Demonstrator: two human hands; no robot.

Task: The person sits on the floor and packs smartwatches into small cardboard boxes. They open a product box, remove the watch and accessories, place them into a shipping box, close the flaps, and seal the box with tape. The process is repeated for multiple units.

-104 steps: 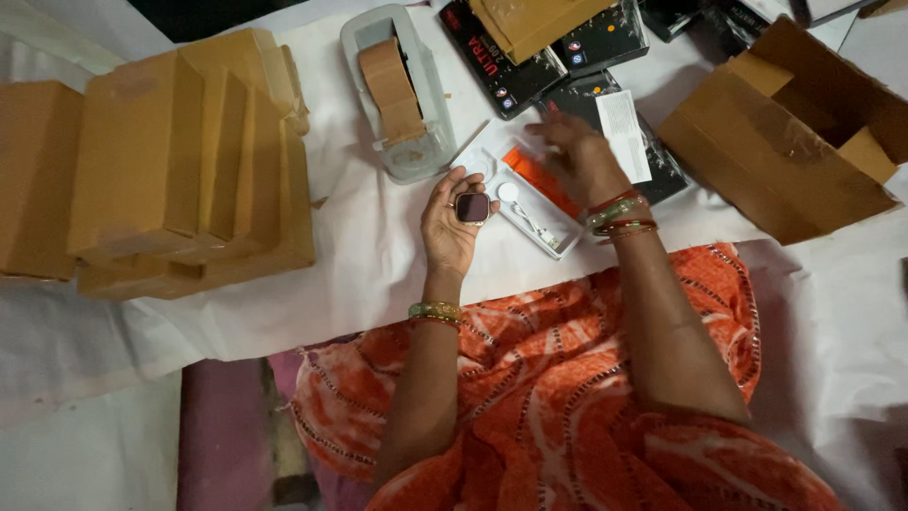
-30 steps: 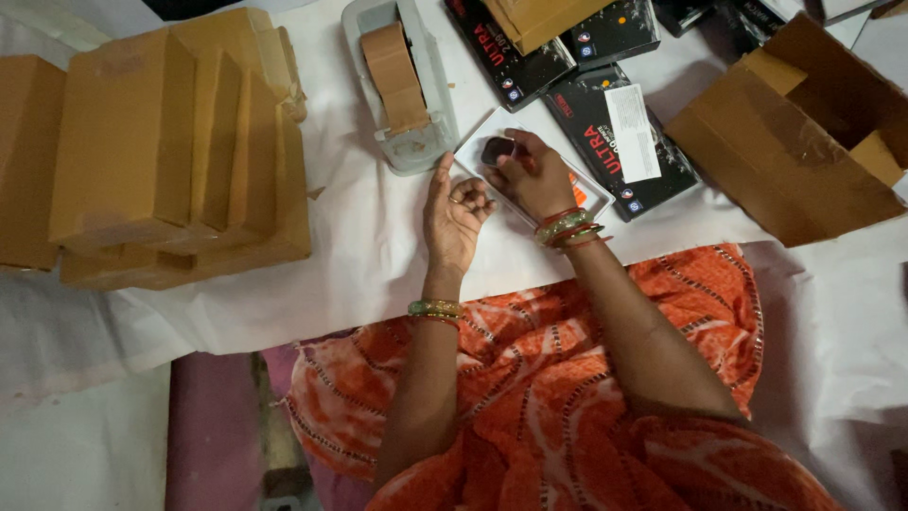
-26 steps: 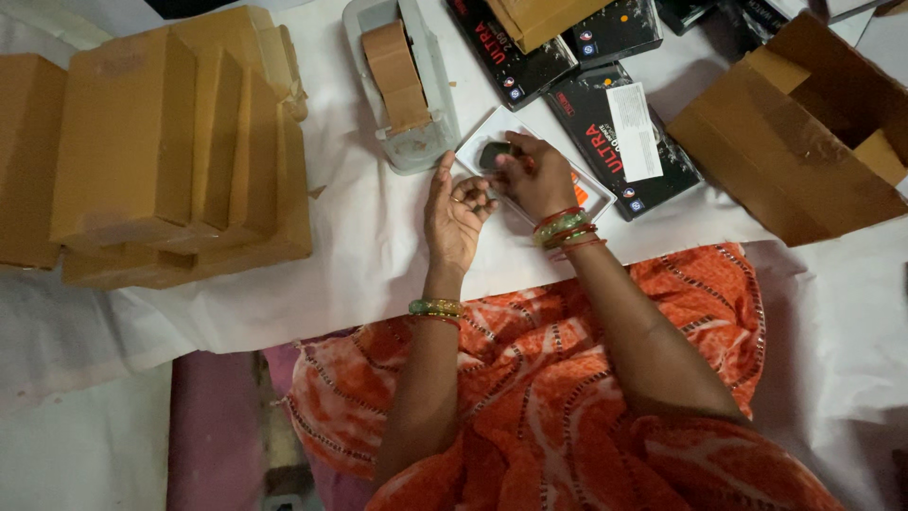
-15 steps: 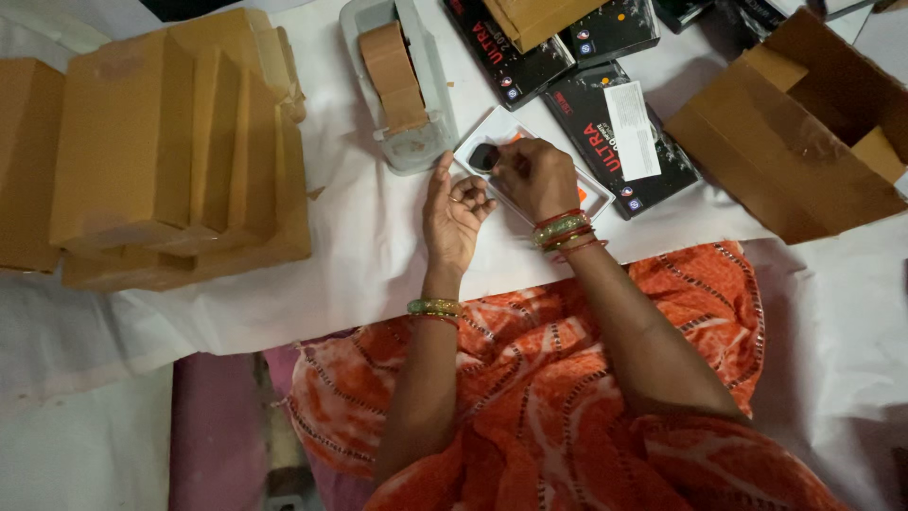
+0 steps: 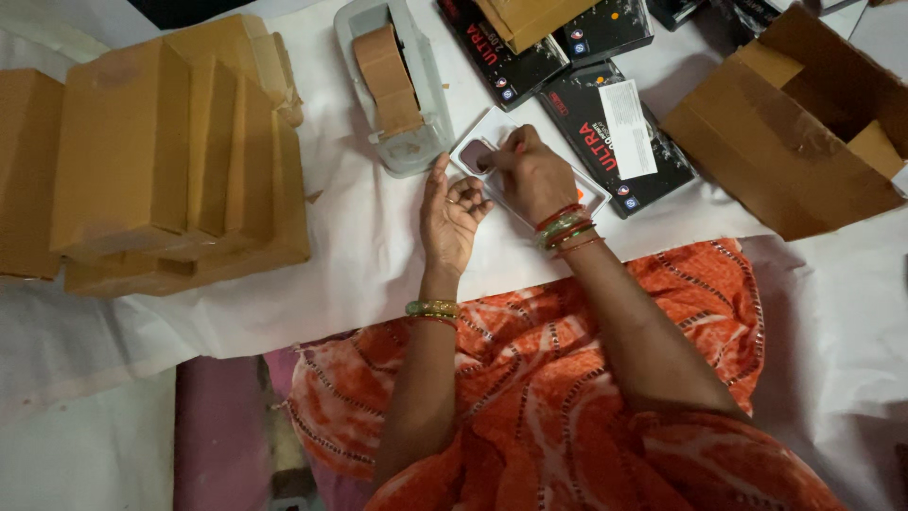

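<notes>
1. The small dark square device [image 5: 476,154] has left the left hand [image 5: 450,220] and now sits in the white plastic tray [image 5: 492,128].
2. The right hand [image 5: 532,172] moved toward nine o'clock, fingertips on the device.
3. The left hand emptied.

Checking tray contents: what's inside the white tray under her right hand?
A dark watch-like piece sits in the white tray's left end. The right hand covers the middle, so the rest is hidden.

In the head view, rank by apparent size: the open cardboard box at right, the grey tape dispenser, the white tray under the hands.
1. Open cardboard box, largest.
2. Grey tape dispenser.
3. White tray, smallest, though the right hand covers much of it.
</notes>
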